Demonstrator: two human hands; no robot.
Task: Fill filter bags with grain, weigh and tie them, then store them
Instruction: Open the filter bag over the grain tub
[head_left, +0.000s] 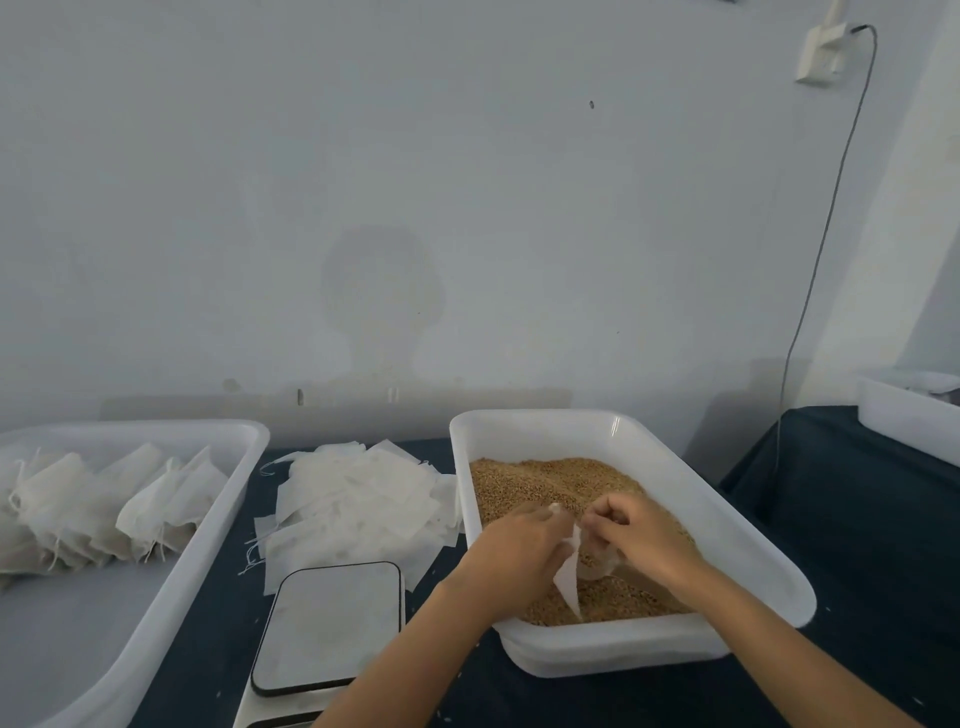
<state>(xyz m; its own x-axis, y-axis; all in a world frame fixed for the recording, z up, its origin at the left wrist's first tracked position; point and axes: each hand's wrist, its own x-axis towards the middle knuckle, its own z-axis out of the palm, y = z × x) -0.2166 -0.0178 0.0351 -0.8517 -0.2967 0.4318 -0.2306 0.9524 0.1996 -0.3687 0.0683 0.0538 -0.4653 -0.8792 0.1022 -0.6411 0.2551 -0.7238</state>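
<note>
A white tub on the dark table holds brown grain. Over the grain, my left hand and my right hand both pinch the mouth of a white filter bag, which hangs between them with its lower corner touching the grain. A loose pile of empty filter bags lies left of the tub. A white scale with a bare platform sits in front of that pile. At far left a second white tub holds several filled, tied bags.
A wall stands close behind the table, with a socket and a cable running down at the right. Another white tub sits on a dark-covered surface at far right.
</note>
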